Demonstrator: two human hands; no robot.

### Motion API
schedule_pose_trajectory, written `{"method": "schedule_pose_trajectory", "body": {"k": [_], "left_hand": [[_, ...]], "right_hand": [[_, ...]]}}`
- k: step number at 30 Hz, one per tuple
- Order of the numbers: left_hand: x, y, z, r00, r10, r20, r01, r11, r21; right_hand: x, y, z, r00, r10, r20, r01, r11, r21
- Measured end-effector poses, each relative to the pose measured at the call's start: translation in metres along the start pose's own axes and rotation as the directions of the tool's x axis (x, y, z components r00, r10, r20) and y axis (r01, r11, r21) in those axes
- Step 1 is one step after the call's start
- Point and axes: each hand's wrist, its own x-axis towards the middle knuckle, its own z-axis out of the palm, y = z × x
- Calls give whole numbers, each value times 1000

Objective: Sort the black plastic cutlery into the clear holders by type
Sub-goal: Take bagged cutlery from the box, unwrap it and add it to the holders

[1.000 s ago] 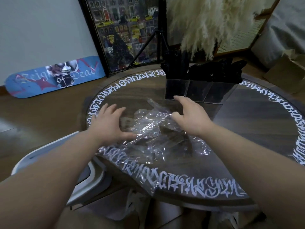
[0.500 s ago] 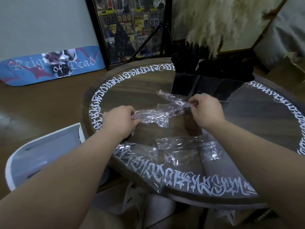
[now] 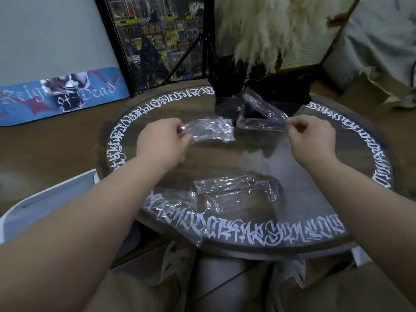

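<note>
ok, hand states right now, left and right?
Left hand: closed, pinching a clear plastic wrapper.
Right hand: closed, pinching another clear wrapper.

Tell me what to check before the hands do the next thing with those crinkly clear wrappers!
1. Left hand has hold of its clear wrapper: ok, pinched at one end.
2. Right hand has hold of the other wrapper: ok, pinched at its corner.
3. The two held wrappers are apart: ok, a gap shows between them.
4. Wrappers are empty, no cutlery left inside: cannot tell for sure; nothing dark shows in them.
5. Loose wrappers near the table's front edge are out of the way: not ok, one hangs over the rim.
6. Black cutlery sorted by type in the holders at the back: cannot tell, too dark.
</note>
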Motion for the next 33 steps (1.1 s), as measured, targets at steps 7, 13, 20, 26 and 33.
{"method": "schedule_pose_trajectory", "body": {"k": [7, 13, 20, 26, 33], "left_hand": [[-41, 46, 52, 943, 196, 271, -241, 960, 143], [-42, 41, 77, 935, 216, 282, -243, 968, 66], [-34, 30, 65, 939, 225, 262, -212, 974, -78], [-28, 1, 14, 942, 210, 260, -230, 972, 48], [-45, -64, -19, 643, -104, 759, -218, 925, 312]], "right_hand": [[-17, -3, -27, 998, 3, -61, 5, 992, 127], [-59, 1, 10, 805, -255, 535, 356, 930, -93], [-70, 2, 26, 488, -155, 859, 526, 838, -147], [-56, 4, 38, 585, -161, 795, 518, 829, -213], [-61, 2, 50, 822, -188, 537, 418, 840, -346]]}}
